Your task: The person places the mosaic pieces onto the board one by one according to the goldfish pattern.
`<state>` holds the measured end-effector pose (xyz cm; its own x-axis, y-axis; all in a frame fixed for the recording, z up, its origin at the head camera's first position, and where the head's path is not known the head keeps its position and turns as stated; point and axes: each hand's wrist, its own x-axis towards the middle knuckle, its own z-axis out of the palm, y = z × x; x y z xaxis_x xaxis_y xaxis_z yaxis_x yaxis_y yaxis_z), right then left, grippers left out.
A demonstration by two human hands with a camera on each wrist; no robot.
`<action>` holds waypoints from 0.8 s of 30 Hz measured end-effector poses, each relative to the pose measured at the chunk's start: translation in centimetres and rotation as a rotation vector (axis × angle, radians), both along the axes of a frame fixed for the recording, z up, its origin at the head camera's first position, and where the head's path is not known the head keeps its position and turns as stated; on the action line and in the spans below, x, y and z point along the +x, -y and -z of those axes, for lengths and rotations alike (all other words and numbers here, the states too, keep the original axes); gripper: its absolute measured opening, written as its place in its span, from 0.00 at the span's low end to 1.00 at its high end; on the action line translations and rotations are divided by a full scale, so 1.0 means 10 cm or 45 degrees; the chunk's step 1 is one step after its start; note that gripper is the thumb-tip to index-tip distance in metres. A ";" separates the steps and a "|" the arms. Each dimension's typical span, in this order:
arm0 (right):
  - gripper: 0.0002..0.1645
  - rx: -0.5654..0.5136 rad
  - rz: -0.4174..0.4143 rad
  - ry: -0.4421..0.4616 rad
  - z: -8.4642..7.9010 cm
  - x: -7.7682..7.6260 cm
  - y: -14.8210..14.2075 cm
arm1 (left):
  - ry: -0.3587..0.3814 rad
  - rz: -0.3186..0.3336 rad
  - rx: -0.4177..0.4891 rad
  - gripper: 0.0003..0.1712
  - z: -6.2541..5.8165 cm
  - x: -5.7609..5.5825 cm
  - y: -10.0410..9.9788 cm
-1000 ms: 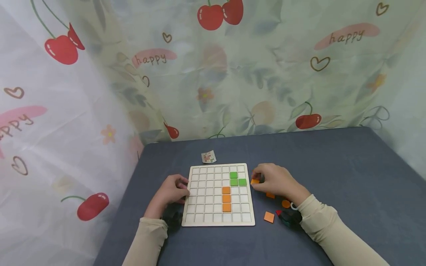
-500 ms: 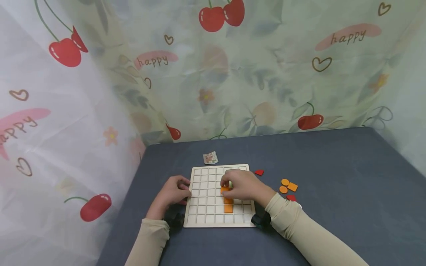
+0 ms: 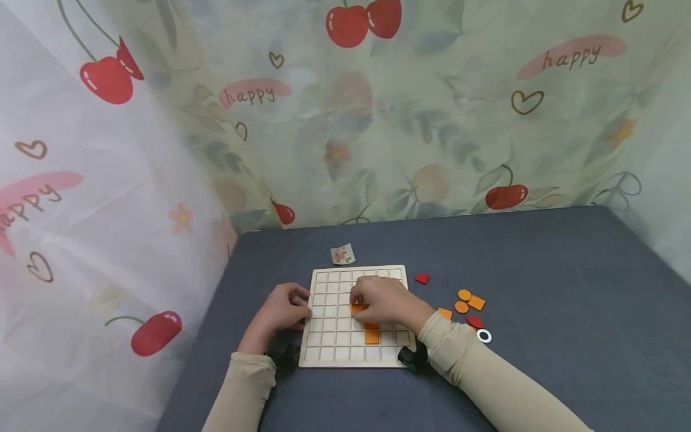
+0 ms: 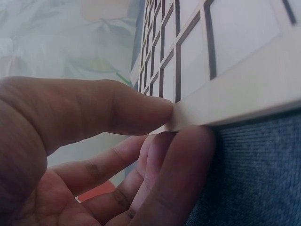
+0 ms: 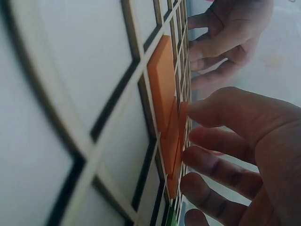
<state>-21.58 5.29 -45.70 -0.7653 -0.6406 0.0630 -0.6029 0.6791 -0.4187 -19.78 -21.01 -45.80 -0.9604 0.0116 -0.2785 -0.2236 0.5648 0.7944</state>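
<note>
A pale grid board (image 3: pixel 330 356) lies on the dark table. At its left edge, my left hand (image 3: pixel 278 309) pinches the rim, thumb (image 4: pixel 146 114) on top in the left wrist view. Over the board's middle, my right hand (image 3: pixel 387 300) pinches an orange square tile (image 3: pixel 357 309) between thumb and fingers, close over the cells left of the orange column. In that column, orange tiles (image 3: pixel 372 335) sit in cells, partly hidden by the hand. The right wrist view shows a sliver of a green tile (image 5: pixel 171 217); my hand covers the green tiles in the head view.
Right of the board lie a red piece (image 3: pixel 422 279), orange discs (image 3: pixel 464 295), an orange rectangle (image 3: pixel 477 302), another red piece (image 3: pixel 474 321) and a white ring (image 3: pixel 488 336). A small printed card (image 3: pixel 342 254) rests behind the board. A patterned curtain (image 3: pixel 399 144) hangs behind the table.
My right hand has carried an orange tile from beside the board leftward onto it, edging slightly further left in the last half second. My left hand keeps holding the board's edge.
</note>
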 end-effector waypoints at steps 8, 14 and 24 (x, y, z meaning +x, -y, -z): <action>0.07 -0.009 0.002 0.012 0.01 0.01 -0.01 | 0.005 -0.001 0.005 0.23 0.00 0.00 -0.01; 0.07 -0.002 0.017 0.015 0.02 0.01 -0.02 | 0.006 0.003 0.009 0.23 0.01 0.00 0.00; 0.07 -0.087 0.074 0.079 -0.10 0.02 -0.38 | 0.013 0.006 -0.006 0.23 0.00 -0.01 0.01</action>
